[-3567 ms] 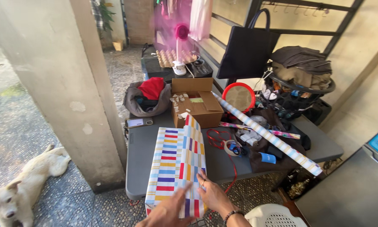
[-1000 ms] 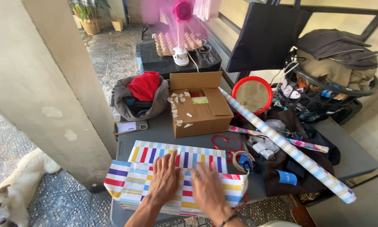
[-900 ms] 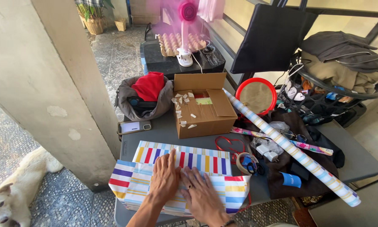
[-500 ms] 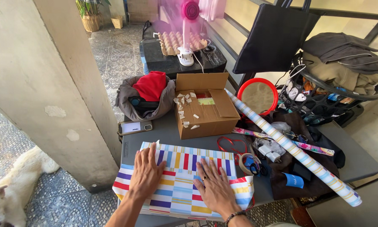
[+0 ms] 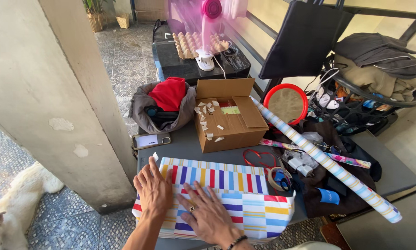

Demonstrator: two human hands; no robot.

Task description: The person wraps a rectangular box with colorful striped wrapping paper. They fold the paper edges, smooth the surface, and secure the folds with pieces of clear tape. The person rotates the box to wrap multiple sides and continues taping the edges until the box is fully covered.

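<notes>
Both hands lie flat and open on the striped wrapped package (image 5: 226, 199), gripping nothing. The left hand (image 5: 153, 192) presses its near-left corner, fingers spread toward the far edge; the right hand (image 5: 208, 217) rests just beside it, nearer the middle, with a ring on one finger and a bead bracelet at the wrist. The package lies flat at the near edge of the grey counter (image 5: 180, 143), its near side overhanging slightly.

Half a second ago the hands were set well apart across the paper; now they sit close together at the left end, and the right half of the package lies bare. By the look of it, the smoothing has moved over to that left end. A few seconds back the package stood tilted up on its end; now it lies down, long side across.

Behind it stand a cardboard box (image 5: 229, 122) dotted with tape bits, a phone (image 5: 151, 140), and a roll of wrapping paper (image 5: 326, 162) lying diagonally. Red ribbon (image 5: 259, 159) and a tape roll (image 5: 279, 178) sit just beside the package's far right corner.
</notes>
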